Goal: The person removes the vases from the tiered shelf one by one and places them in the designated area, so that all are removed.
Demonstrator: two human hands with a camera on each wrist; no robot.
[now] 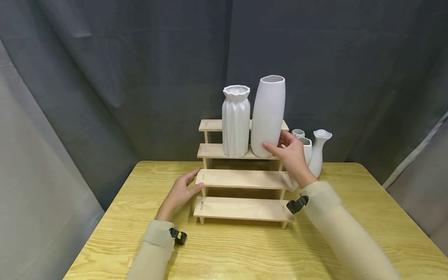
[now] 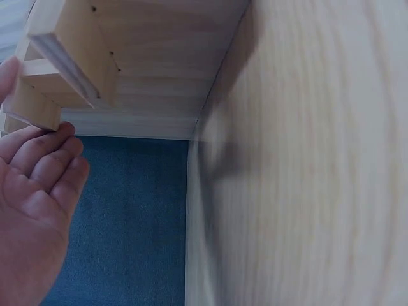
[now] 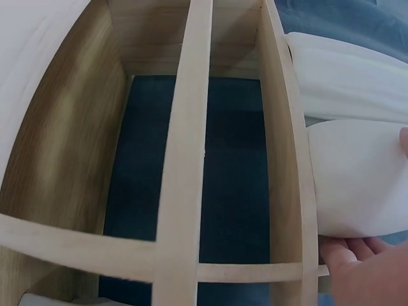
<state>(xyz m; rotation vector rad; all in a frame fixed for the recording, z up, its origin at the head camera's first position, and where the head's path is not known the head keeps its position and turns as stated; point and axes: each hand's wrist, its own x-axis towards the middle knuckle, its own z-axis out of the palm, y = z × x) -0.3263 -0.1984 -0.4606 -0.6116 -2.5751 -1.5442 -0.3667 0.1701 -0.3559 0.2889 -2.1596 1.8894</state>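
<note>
A four-tier wooden stand [image 1: 241, 178] stands on the table. My left hand [image 1: 179, 193] holds the left end of its second tier from the bottom, thumb at the front edge and fingers at the back. With my right hand [image 1: 293, 154] I grip the lower part of a tall smooth white vase [image 1: 268, 112], thumb in front and fingers round its right side. The vase's base is at the second tier from the top, and it leans slightly right. Close on its left, a pleated white vase [image 1: 236, 122] stands upright on the same tier.
Behind my right hand, a slender white vase [image 1: 317, 153] with a flared rim stands on the table [image 1: 140, 194]. Beside it are a white vase with an angular rim [image 1: 307, 148] and a small-necked one [image 1: 298, 133], both partly hidden. Dark curtain [image 1: 157, 77] hangs behind.
</note>
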